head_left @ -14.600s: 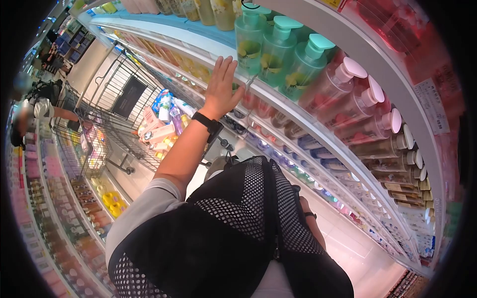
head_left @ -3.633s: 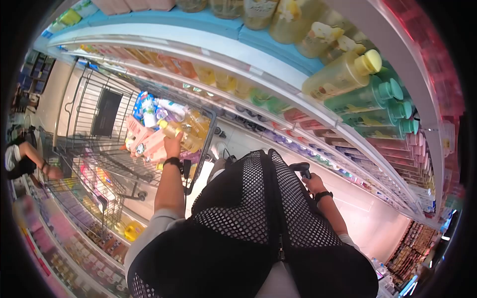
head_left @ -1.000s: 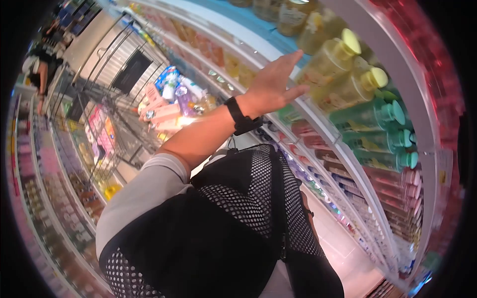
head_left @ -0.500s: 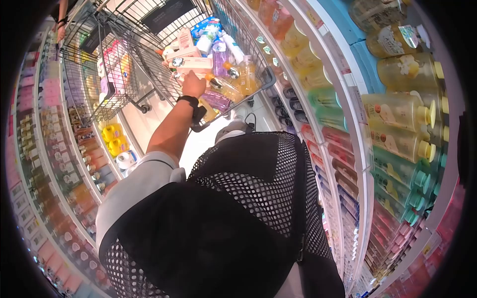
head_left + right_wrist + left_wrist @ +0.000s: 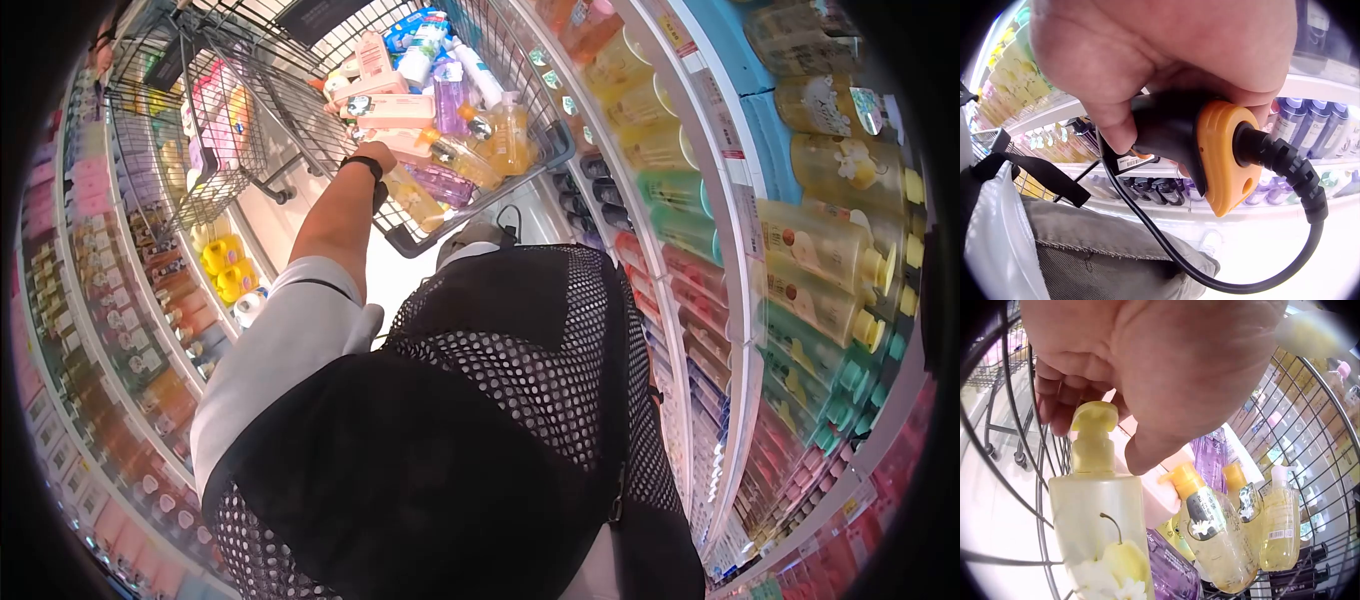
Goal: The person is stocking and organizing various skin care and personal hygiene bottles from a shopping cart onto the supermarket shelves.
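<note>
My left hand [image 5: 376, 154] is over the near side of the shopping cart [image 5: 405, 239]. In the left wrist view its fingers hang loosely curled behind the yellow pump of a pale yellow pump bottle [image 5: 1100, 512], with the thumb apart beside it. Close by in the cart lie pink bottles [image 5: 390, 107], a purple bottle [image 5: 1172, 569] and clear yellow bottles with orange pumps [image 5: 1216, 540]. In the right wrist view my right hand [image 5: 1166, 50] grips a barcode scanner [image 5: 1225, 156], black and orange with a cable. The vest hides that hand in the head view.
On the right, long shelves hold yellow bottles [image 5: 815, 240], green bottles [image 5: 800, 370] and pink ones. A second cart [image 5: 205, 165] stands left of mine, with another person's arm at its far end. Yellow containers [image 5: 230, 270] line the left shelf.
A second ago my left hand was stretched toward yellow bottles on the right shelf; now it is over the cart. The head view has swung toward the cart. Shelf bottles look unchanged.
</note>
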`<state>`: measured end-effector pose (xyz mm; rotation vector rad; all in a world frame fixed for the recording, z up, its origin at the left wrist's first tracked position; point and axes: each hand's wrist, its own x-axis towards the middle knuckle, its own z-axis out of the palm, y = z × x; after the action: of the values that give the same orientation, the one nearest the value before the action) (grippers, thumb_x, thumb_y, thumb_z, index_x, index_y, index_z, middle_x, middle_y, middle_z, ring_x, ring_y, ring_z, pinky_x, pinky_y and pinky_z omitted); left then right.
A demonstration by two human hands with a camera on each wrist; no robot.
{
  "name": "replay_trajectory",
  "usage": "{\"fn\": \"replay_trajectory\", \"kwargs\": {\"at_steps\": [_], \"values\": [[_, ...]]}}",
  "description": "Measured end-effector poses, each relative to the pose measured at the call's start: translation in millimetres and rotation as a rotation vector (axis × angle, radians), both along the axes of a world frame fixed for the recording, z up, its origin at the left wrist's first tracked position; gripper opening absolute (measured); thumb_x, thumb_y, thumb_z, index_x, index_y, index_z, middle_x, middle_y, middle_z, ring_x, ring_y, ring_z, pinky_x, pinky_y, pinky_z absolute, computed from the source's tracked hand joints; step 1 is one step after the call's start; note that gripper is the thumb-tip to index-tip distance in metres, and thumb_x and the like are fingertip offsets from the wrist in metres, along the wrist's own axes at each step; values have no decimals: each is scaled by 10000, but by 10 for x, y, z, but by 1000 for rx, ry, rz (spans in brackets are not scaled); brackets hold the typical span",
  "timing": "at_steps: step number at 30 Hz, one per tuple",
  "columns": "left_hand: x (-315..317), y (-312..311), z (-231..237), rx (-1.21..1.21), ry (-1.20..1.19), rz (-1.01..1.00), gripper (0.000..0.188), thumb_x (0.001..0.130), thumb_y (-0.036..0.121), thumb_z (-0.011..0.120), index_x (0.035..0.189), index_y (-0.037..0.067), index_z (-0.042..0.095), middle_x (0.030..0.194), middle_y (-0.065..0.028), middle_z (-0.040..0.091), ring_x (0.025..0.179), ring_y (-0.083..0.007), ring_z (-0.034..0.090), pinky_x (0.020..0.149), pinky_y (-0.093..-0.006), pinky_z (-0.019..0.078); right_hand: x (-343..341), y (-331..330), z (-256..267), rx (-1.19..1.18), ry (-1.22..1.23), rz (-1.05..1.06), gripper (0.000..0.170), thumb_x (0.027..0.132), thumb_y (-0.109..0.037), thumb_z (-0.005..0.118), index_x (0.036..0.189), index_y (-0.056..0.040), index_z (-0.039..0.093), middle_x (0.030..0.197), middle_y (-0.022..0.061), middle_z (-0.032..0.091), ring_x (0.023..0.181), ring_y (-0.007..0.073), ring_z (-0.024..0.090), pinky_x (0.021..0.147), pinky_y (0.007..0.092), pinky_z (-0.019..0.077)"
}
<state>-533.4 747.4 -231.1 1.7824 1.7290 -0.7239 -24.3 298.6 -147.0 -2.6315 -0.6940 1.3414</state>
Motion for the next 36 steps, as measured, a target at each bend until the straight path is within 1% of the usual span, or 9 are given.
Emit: {"fn": "replay_trajectory", "kwargs": {"at_steps": [4,8,10,13,17,23,28,33,36], "values": [[-45,87,-37,42,-107,19,429,763,321,594,953,-55,674,1030,-253,650,992,-352,633,864,-396,498,63,-149,-135,-99,-70,99,450,803,-355,602,1042,26,608,983,253,654,955,383,629,818,398,469],[7,104,17,48,-152,-70,478,752,342,615,989,-73,645,1037,-264,642,962,-362,638,839,-402,506,82,-168,-147,-103,-25,53,458,799,-357,601,1051,25,606,995,255,652,972,390,622,828,403,469],[42,62,35,53,-182,58,538,751,336,641,1082,-84,583,1086,-259,622,956,-358,639,833,-396,504,97,-168,-196,10,-23,60,454,799,-354,596,1047,26,609,990,255,653,965,390,623,822,405,471],[64,6,131,-35,-315,183,613,749,322,672,1178,-84,508,1149,-264,590,1011,-347,619,869,-387,484,117,-117,-220,-39,-33,69,442,802,-347,602,1024,35,618,966,252,656,938,386,630,812,405,474],[31,-61,2,69,-401,76,661,748,329,702,1205,-90,474,1139,-259,592,1056,-331,596,898,-380,464,130,-119,-269,-24,-19,77,436,805,-343,603,1016,39,620,958,251,658,929,383,633,809,404,475],[218,-134,105,57,-355,175,775,717,392,726,1240,-102,437,1168,-266,587,1082,-330,596,905,-368,471,191,-116,-309,9,-8,94,425,813,-335,605,999,46,624,943,248,660,910,377,639,801,402,476],[291,-129,39,-1,-522,302,823,704,407,750,1250,-112,419,1180,-281,575,1081,-337,598,901,-362,477,167,-123,-170,6,37,22,413,828,-327,602,984,56,624,946,255,654,918,374,635,796,402,476],[388,-178,-10,7,-492,397,868,683,400,772,1261,-112,376,1183,-278,570,1087,-333,597,907,-358,476,142,-186,-167,-30,-28,41,429,838,-334,597,1013,58,609,982,263,641,963,394,608,822,400,460],[413,-216,17,22,-530,426,1011,649,416,812,1312,-126,274,1179,-284,563,1112,-325,581,917,-359,478,236,-403,-312,56,123,-99,429,809,-322,634,1005,58,605,856,213,662,813,333,645,739,395,480]]}}
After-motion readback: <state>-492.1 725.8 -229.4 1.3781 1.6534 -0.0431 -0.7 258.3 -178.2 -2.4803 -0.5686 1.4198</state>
